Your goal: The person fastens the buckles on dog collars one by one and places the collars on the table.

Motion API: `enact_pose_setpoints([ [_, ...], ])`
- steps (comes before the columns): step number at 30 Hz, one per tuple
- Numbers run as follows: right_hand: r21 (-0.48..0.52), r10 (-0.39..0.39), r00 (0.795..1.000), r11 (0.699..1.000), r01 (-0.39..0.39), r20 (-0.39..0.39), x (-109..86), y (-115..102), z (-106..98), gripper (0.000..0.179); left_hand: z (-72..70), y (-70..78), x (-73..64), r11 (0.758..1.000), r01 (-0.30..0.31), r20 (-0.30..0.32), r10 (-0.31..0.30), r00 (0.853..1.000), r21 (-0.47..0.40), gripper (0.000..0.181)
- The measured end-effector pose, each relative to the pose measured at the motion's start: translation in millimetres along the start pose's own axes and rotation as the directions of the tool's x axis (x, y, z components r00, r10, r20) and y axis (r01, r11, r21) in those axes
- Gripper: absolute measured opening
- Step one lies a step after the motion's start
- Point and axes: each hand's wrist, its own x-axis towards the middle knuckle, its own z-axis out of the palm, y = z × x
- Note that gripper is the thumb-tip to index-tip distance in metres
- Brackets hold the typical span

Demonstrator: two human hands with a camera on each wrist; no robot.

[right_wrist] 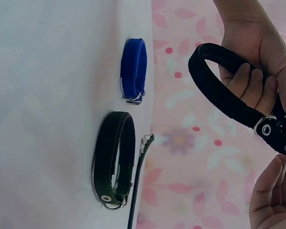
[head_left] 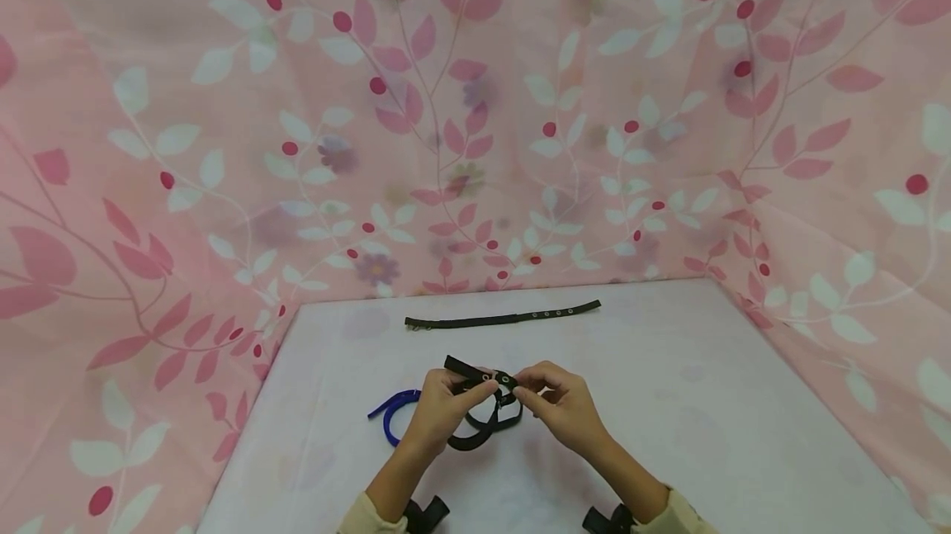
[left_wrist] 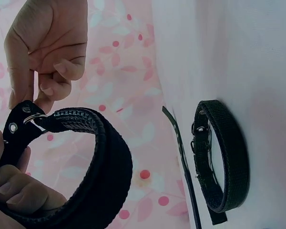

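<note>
A black pet collar (left_wrist: 112, 176) is held up off the table, bent into a loop, with metal eyelets and a ring near its strap end. My left hand (head_left: 438, 414) grips the collar, its fingers curled through the loop in the right wrist view. From the other side, my right hand (head_left: 560, 406) pinches the eyelet end between thumb and finger. On the table behind and below stands a dark green collar (right_wrist: 102, 155), fastened in a loop. Beside it, to the left in the head view, is a blue collar (head_left: 389, 425), partly hidden by my left hand.
Farther back on the white table (head_left: 669, 369), a dark collar (head_left: 475, 321) lies stretched out straight, with several eyelets toward its right end. Pink floral cloth (head_left: 446, 146) walls the table at the back and both sides.
</note>
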Motion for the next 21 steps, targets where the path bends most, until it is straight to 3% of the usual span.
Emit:
enact_pose_setpoints([
  [11,0.026,0.006,1.0,1.0,-0.006,-0.002,-3.1,38,4,0.017,-1.8,3.6,1.4,1.0,0.012,0.006,-0.012,1.0,0.01,0.027],
  [15,0.023,-0.005,1.0,1.0,0.005,0.004,-2.3,33,5,0.015,-1.8,5.1,0.7,1.0,0.005,0.009,-0.006,1.0,0.009,0.026],
  [21,0.012,-0.046,0.999,0.999,0.046,0.011,0.7,7,4,0.013,-0.8,4.2,-0.9,1.0,0.009,0.003,-0.009,1.0,0.001,0.026],
])
